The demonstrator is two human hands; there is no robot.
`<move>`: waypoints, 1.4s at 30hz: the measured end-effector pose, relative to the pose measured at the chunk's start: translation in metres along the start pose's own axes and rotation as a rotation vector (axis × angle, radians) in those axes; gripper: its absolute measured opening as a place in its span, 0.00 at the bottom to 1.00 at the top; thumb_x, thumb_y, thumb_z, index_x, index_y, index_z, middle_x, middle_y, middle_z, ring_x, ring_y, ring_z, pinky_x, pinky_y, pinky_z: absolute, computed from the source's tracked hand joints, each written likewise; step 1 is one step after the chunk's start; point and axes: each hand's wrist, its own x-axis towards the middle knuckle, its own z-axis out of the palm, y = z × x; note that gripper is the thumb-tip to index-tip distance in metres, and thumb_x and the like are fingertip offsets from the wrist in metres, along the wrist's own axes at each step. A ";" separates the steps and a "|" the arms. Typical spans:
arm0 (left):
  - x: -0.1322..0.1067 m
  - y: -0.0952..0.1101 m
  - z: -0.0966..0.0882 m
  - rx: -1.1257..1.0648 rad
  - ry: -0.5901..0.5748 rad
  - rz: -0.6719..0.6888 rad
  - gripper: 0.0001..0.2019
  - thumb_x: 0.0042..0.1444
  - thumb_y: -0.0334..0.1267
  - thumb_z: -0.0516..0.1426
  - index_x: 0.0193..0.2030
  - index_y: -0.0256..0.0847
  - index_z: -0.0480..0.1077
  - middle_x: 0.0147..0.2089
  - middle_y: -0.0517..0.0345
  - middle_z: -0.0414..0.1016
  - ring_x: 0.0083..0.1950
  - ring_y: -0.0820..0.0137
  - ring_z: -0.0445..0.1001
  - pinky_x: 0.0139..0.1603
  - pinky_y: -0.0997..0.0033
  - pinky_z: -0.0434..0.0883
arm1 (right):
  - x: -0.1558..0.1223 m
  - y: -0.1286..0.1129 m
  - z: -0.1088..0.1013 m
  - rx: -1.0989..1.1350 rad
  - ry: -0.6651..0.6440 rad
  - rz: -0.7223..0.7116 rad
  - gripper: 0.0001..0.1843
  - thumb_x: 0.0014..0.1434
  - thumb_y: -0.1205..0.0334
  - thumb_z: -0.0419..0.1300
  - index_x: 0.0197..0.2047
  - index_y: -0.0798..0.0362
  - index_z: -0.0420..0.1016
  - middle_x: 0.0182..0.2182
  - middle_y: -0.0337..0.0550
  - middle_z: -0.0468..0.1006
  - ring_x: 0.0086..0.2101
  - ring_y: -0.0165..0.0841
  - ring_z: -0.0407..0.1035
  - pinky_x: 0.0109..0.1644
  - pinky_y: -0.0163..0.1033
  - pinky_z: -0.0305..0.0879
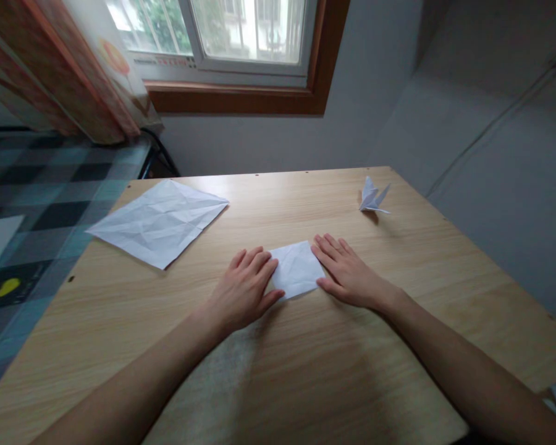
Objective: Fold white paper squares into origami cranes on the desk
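Note:
A small folded sheet of white paper (298,269) lies flat on the wooden table (324,358), with faint creases across it. My left hand (246,285) rests at its left edge, palm down, the fingers stretched out and the thumb on the lower left corner. At the right edge lies my right hand (345,272), also flat, its fingertips by the upper right corner and its thumb touching the lower right side. Neither hand grips the paper.
A creased, unfolded white sheet (162,221) covers the table's far left part. Near the far right corner stands a folded paper crane (374,195). Left of the table is a bed with a checked cover (106,164). A window (250,37) and a curtain (60,68) are behind.

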 end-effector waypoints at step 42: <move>0.003 -0.004 0.001 -0.171 0.240 0.154 0.14 0.68 0.41 0.52 0.32 0.39 0.71 0.37 0.55 0.76 0.39 0.68 0.73 0.42 0.65 0.70 | 0.009 -0.027 0.007 0.120 0.409 -0.279 0.15 0.69 0.61 0.53 0.31 0.54 0.71 0.32 0.48 0.78 0.36 0.36 0.72 0.41 0.41 0.68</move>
